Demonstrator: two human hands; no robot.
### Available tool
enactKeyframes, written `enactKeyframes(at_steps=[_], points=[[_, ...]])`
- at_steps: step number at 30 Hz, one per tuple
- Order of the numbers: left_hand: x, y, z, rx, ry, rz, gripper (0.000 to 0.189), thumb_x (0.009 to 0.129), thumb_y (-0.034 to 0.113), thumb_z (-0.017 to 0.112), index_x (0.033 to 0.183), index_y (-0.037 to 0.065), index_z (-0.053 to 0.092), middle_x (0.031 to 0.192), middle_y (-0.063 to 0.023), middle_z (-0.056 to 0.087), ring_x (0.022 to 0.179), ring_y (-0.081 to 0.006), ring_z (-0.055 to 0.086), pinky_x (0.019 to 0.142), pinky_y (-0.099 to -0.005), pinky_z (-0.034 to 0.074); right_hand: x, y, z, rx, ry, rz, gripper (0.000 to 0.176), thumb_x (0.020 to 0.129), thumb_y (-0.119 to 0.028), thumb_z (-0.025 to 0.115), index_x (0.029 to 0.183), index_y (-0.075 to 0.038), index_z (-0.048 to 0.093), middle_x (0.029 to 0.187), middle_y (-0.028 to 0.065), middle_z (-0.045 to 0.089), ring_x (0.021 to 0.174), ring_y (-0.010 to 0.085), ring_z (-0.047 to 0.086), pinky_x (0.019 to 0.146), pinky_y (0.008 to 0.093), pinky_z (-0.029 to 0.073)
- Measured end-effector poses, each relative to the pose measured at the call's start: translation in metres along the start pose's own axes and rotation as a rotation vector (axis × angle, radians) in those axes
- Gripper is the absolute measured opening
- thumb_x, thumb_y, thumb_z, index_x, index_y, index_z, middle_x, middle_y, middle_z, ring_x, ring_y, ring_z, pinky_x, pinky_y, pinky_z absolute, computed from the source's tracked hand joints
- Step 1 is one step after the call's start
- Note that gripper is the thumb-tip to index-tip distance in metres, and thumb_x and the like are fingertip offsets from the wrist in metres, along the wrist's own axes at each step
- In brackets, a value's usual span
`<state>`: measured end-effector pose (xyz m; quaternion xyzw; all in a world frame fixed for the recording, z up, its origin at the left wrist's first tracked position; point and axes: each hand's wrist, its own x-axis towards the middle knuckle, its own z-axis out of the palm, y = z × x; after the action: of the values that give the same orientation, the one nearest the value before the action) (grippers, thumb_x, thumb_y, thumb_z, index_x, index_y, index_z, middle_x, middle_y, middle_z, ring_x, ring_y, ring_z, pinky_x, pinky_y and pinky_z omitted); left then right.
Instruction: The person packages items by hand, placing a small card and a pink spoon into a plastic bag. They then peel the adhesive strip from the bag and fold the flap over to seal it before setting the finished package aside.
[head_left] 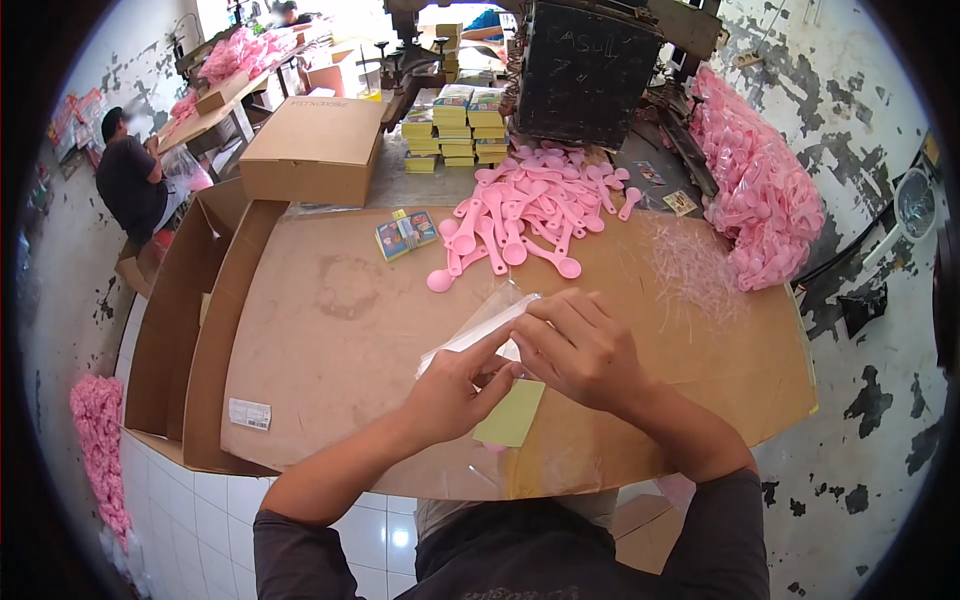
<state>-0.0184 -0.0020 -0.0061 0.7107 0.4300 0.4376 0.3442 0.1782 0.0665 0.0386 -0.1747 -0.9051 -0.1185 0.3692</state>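
A clear plastic bag (478, 327) sits near the middle of the cardboard sheet (330, 340), at its near edge, lifted slightly between both hands. The left hand (455, 388) pinches the bag's near side between thumb and forefinger. The right hand (582, 347) has its fingers curled together over the bag's right end, clamped on it. A yellow-green card (512, 415) lies flat just under the hands, partly hidden by them. Farther off, a heap of pink spoons (530, 205) spreads across the sheet, with a small pack of printed cards (405, 233) to its left and a scatter of clear plastic strips (690, 265) to its right. A bulging sack of pink spoons (765, 190) stands at the far right, and a closed cardboard box (315, 150) at the far left.
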Motion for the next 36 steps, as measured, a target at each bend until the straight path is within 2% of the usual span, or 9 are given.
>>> enactKeyframes(at_steps=[6,12,14,16,18,20,25,27,36], points=[[0.001,0.004,-0.004,0.013,-0.052,-0.035,0.055,0.099,0.005,0.061,0.152,0.002,0.045,0.092,-0.0144,0.078,0.075,-0.0178,0.075,0.07,-0.0333,0.06,0.001,0.006,0.006,0.22,0.045,0.136,0.014,0.082,-0.009,0.073,0.092,-0.005,0.064,0.091,0.0044,0.06,0.081,0.0192,0.059,0.069,0.033,0.045],[0.002,-0.008,-0.007,-0.318,-0.031,-0.141,0.05,0.105,0.011,0.056,0.152,0.004,0.042,0.106,-0.0133,0.078,0.09,-0.0093,0.07,0.082,-0.0302,0.056,-0.042,0.119,-0.075,1.317,-0.056,0.998,0.005,0.095,-0.009,0.066,0.099,-0.005,0.063,0.082,0.0,0.059,0.079,0.0085,0.06,0.068,0.0261,0.048],[0.005,-0.008,-0.01,-0.405,-0.001,-0.168,0.048,0.107,0.011,0.054,0.152,0.002,0.041,0.109,-0.0142,0.077,0.096,-0.0094,0.069,0.087,-0.029,0.055,-0.089,0.201,-0.088,1.615,0.004,0.693,0.021,0.094,-0.003,0.063,0.115,-0.003,0.063,0.088,0.0076,0.065,0.08,0.0144,0.064,0.073,0.0291,0.052],[0.006,-0.006,-0.011,-0.427,0.019,-0.185,0.047,0.107,0.01,0.053,0.151,0.001,0.04,0.112,-0.0165,0.076,0.102,-0.0125,0.07,0.09,-0.0288,0.054,-0.172,0.256,-0.077,0.147,-0.318,0.822,0.032,0.093,-0.001,0.062,0.124,-0.001,0.06,0.093,0.0129,0.068,0.082,0.0192,0.066,0.075,0.0328,0.053],[0.007,-0.005,-0.01,-0.443,0.023,-0.161,0.047,0.108,0.01,0.053,0.152,0.001,0.039,0.112,-0.0165,0.076,0.103,-0.0125,0.07,0.091,-0.029,0.054,-0.191,0.261,-0.074,-0.569,-0.313,0.71,0.04,0.092,0.0,0.062,0.132,0.0,0.058,0.099,0.0171,0.07,0.085,0.0231,0.067,0.076,0.0357,0.054],[0.009,-0.005,-0.007,-0.456,0.029,-0.148,0.047,0.108,0.01,0.053,0.151,0.0,0.039,0.112,-0.0165,0.076,0.102,-0.0125,0.07,0.091,-0.0291,0.054,-0.167,0.232,-0.074,-0.516,-0.089,0.588,0.047,0.091,-0.001,0.063,0.137,0.0,0.056,0.106,0.0204,0.071,0.089,0.0259,0.068,0.078,0.0379,0.055],[0.011,-0.006,-0.005,-0.499,0.036,-0.222,0.046,0.108,0.01,0.053,0.15,-0.001,0.039,0.113,-0.0162,0.076,0.103,-0.0116,0.069,0.094,-0.0279,0.053,-0.06,0.098,-0.054,0.362,-0.348,0.935,0.044,0.095,-0.014,0.069,0.137,-0.006,0.059,0.104,0.0116,0.072,0.095,0.0181,0.068,0.083,0.0333,0.052],[0.011,-0.009,-0.004,-0.463,0.047,-0.213,0.046,0.108,0.011,0.054,0.149,-0.002,0.041,0.112,-0.0156,0.076,0.103,-0.0117,0.069,0.092,-0.0274,0.053,-0.051,0.061,-0.027,0.891,-0.384,0.747,0.042,0.095,-0.019,0.073,0.133,-0.006,0.061,0.1,0.0065,0.069,0.092,0.0143,0.066,0.081,0.0299,0.051],[0.011,-0.02,-0.007,-0.551,0.036,-0.239,0.037,0.106,0.015,0.059,0.138,-0.002,0.056,0.113,-0.015,0.074,0.098,-0.015,0.071,0.085,-0.032,0.06,-0.049,0.029,0.023,1.342,-0.313,0.835,0.03,0.097,-0.01,0.07,0.125,-0.001,0.064,0.102,0.0018,0.066,0.093,0.0083,0.063,0.081,0.0256,0.051]])
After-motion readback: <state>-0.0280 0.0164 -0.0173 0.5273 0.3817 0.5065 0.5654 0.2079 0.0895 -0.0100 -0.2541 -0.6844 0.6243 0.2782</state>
